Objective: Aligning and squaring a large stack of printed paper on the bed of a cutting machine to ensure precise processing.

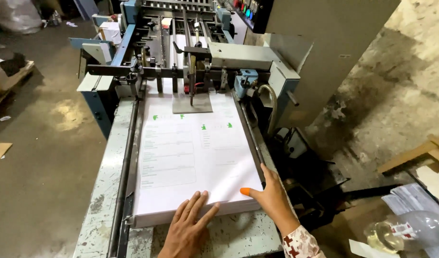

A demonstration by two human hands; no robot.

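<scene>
Paper stack (pixel 191 162) lies on the machine's feed table (pixel 104 191). Left hand (pixel 188 227) rests flat on its near edge, fingers spread. Right hand (pixel 269 193) presses its right corner, fingers together.

Two hands rest at the near edge: the left hand (pixel 187 228) and the right hand (pixel 269 193). One stack of printed sheets (pixel 191 157) lies on one feeder machine (pixel 200 52).
</scene>
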